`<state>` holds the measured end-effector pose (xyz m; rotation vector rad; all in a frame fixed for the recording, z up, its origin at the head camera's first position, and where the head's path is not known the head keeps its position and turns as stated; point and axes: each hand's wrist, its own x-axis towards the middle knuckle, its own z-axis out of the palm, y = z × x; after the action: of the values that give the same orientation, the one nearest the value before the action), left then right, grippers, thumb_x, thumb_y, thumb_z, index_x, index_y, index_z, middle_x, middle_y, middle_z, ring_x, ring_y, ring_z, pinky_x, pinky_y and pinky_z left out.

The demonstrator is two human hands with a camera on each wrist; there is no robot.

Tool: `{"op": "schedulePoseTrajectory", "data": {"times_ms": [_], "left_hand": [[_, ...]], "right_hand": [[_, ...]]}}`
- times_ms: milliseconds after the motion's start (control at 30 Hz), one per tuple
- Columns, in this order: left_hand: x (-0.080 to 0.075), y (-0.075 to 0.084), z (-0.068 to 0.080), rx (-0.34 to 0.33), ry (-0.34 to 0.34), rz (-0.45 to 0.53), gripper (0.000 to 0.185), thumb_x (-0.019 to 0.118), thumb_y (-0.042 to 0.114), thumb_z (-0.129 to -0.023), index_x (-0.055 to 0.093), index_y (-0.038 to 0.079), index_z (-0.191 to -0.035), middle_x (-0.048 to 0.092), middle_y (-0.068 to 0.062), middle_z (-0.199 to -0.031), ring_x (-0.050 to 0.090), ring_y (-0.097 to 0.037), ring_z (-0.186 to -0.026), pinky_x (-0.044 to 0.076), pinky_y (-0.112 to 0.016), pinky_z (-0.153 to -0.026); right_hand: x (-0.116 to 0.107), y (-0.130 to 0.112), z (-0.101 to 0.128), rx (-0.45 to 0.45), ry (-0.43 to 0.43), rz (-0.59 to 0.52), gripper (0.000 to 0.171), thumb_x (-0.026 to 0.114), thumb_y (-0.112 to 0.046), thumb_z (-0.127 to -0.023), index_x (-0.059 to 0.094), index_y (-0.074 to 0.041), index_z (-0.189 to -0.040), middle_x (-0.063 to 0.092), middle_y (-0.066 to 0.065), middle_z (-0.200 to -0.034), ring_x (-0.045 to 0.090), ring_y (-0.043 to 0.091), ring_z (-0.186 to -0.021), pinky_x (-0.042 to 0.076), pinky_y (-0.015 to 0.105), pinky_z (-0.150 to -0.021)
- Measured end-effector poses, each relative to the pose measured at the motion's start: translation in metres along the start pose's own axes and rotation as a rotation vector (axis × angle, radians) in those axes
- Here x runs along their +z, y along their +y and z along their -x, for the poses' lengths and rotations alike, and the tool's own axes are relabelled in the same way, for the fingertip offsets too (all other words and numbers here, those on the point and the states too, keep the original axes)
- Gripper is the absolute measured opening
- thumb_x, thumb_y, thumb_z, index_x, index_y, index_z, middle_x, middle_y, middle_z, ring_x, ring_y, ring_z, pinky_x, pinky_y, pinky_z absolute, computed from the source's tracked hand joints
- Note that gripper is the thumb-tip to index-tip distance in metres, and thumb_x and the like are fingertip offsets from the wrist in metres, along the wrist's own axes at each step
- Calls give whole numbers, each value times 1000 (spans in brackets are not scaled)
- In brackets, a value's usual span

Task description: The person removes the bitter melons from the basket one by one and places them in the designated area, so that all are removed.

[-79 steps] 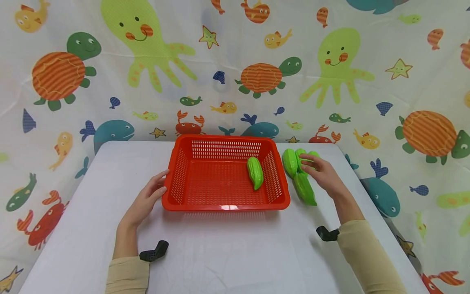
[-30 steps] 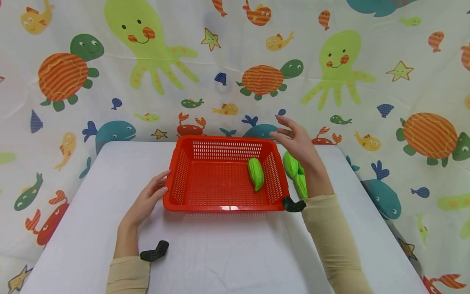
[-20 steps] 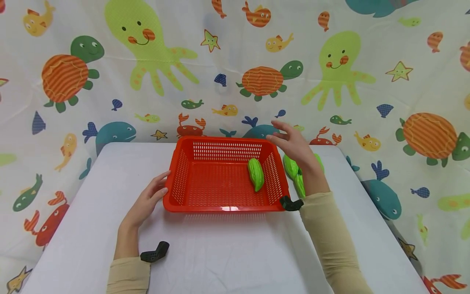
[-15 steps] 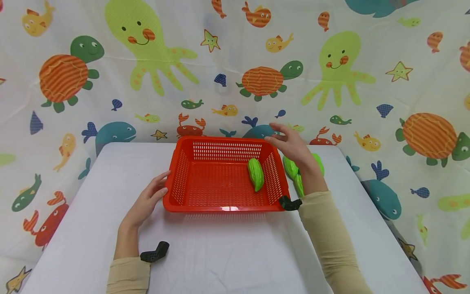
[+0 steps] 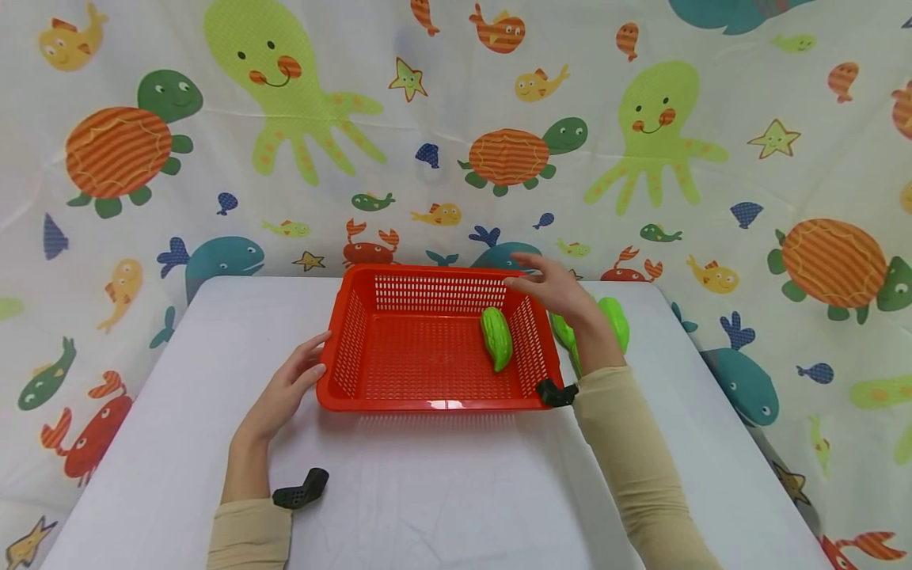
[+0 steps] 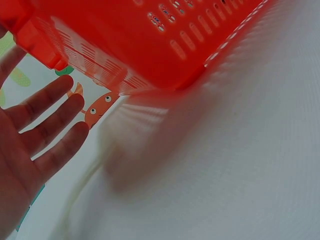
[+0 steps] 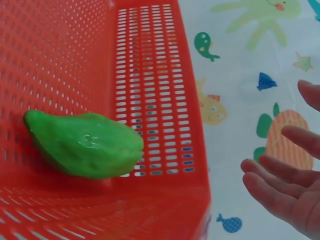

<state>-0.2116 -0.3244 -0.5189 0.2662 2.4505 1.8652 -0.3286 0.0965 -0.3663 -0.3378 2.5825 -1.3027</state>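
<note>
While left hand [image 5: 285, 389] touches basket [image 5: 435, 277], right hand [image 5: 556, 289] hovers (empty, fingers spread).

1. Red perforated plastic basket [image 5: 435, 396], centre of the head view.
2. Bright green ridged toy gourd [image 5: 495, 339] inside it.
3. More green gourds [image 5: 616, 321] at centre right.
4. White tablecloth [image 5: 442, 491].
5. Sea-animal printed backdrop [image 5: 299, 119]: lime octopuses, orange-striped turtles, teal whales.
6. Beige sleeves [image 5: 641, 467].

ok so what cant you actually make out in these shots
- Green vegetables outside the basket: in the head view the right hand and forearm cover most of them, so their count is unclear.
- Left hand: cut off by the left wrist view's edge; contact with the basket is uncertain.
- Basket inside: the right wrist view shows one corner with one vegetable.
</note>
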Motion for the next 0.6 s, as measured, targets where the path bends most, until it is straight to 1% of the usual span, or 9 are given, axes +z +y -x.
{"op": "schedulePoseTrajectory", "data": {"times_ms": [233,467,600], "left_hand": [[0,0,0,5,-5,4,60,52,37,-100,28,28,-155,41,-13,-145,40,-33,-131,36,-61,-104],[0,1,0,6,-3,6,60,52,37,-100,28,28,-155,41,-12,-145,40,-32,-131,37,-61,-103],[0,0,0,3,-6,8,60,51,37,-100,28,28,-155,41,-13,-146,40,-32,-131,36,-61,-104]], "right_hand": [[3,2,-8,32,-24,20,64,65,-40,-93,42,-17,-148,40,7,-151,41,35,-133,41,52,-104],[5,0,-14,51,-67,37,63,62,-36,-96,38,-14,-150,36,16,-153,38,39,-135,37,54,-107],[7,6,-18,46,-69,45,65,64,-41,-94,41,-18,-149,38,12,-152,35,34,-137,34,55,-109]]}}
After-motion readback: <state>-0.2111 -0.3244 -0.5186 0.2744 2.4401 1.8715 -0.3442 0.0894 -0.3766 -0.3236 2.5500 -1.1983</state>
